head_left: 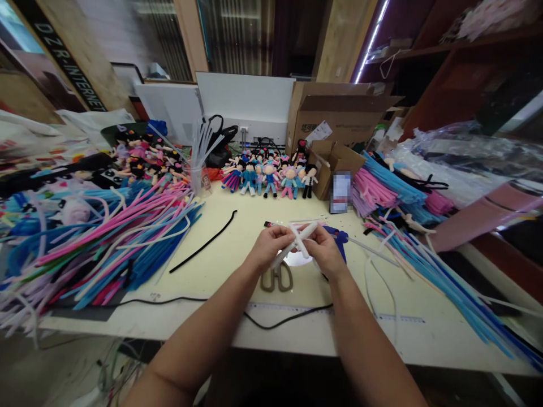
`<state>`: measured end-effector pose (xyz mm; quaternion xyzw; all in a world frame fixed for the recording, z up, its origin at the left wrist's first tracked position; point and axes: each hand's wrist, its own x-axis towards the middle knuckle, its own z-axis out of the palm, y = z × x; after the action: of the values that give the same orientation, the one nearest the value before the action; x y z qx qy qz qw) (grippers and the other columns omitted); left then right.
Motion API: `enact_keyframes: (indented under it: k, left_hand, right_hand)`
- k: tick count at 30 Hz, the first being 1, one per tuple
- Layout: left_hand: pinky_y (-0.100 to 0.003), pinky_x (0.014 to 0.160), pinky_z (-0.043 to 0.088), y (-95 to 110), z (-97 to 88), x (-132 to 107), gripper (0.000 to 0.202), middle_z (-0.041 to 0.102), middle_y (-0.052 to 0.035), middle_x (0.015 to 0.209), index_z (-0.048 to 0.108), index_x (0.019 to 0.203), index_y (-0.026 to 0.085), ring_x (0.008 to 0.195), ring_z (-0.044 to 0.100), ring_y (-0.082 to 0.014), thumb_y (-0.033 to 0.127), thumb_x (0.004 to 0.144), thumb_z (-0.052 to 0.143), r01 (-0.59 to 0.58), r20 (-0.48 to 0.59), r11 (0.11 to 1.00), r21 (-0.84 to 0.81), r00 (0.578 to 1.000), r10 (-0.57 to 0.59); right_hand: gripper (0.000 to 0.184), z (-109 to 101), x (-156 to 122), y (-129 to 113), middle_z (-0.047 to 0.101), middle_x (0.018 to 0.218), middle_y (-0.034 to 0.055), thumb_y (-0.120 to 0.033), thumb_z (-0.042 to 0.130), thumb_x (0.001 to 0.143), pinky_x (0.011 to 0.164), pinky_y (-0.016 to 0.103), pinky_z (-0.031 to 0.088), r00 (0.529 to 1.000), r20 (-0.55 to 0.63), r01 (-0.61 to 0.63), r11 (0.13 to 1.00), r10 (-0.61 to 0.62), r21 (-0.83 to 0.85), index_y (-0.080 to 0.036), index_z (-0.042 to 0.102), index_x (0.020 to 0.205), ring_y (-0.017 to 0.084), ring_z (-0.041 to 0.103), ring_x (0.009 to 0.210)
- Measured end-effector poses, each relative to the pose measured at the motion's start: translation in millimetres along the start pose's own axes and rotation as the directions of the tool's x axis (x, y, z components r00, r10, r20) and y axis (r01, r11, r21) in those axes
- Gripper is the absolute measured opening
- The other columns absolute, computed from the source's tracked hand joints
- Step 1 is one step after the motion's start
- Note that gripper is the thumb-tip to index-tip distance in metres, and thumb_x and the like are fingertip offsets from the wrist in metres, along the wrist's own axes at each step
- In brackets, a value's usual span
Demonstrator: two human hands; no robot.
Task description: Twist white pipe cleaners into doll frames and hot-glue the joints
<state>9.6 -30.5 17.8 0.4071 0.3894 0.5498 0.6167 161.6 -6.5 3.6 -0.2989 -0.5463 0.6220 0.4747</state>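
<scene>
Above the middle of the table, both of my hands hold white pipe cleaners (301,242) that cross each other in an X. My left hand (271,247) pinches them from the left, and my right hand (326,250) grips them from the right. Under my hands lies a pair of scissors (276,278), its handles toward me and its blades partly hidden. A blue glue gun (340,237) sits just beyond my right hand, partly covered by it. One black pipe cleaner (203,249) lies alone to the left.
Heaps of coloured pipe cleaners lie at the left (156,237) and right (441,288). Several small dolls (269,180) stand at the back, beside cardboard boxes (335,121). A clear cup (198,178) holds glue sticks. A black cable (271,327) runs along the front; a pink bottle (487,215) leans at right.
</scene>
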Motion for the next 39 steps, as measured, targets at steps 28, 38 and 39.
enact_keyframes:
  k: [28,38,39]
  left_hand:
    - [-0.023,0.058,0.041,-6.7,-9.5,5.5,0.022,0.062,-0.0018,0.067,0.063,0.074,0.013,0.061,0.054,-0.0117,0.034,0.067,0.066,-0.13,-0.024,0.889,0.439,0.987,0.157]
    - [-0.023,0.057,0.04,-0.6,-11.3,5.4,0.02,0.063,-0.0019,0.064,0.067,0.072,0.011,0.059,0.054,-0.0118,0.026,0.059,0.07,0.006,-0.051,0.939,0.344,0.999,0.012]
    - [-0.023,0.057,0.039,-0.6,-11.2,5.1,0.019,0.063,-0.0017,0.063,0.067,0.071,0.011,0.058,0.053,-0.0115,0.025,0.058,0.07,0.016,-0.053,0.945,0.326,0.999,0.001]
  right_hand:
    - [0.023,-13.0,4.2,10.4,0.064,0.068,0.0,-0.029,0.073,0.067,0.058,0.026,0.042,0.998,-0.041,-0.054,0.994,0.05,-0.095,-0.019,0.068,0.087,0.014,0.057,0.063]
    - [0.021,-7.8,3.1,1.9,0.062,0.068,-0.0009,-0.03,0.075,0.061,0.056,0.026,0.04,0.997,-0.05,-0.056,0.992,0.051,-0.117,-0.019,0.067,0.076,0.012,0.051,0.06]
    - [0.02,-7.5,3.0,1.5,0.061,0.067,-0.0011,-0.03,0.075,0.061,0.056,0.026,0.039,0.997,-0.052,-0.057,0.991,0.05,-0.123,-0.019,0.067,0.076,0.012,0.051,0.059]
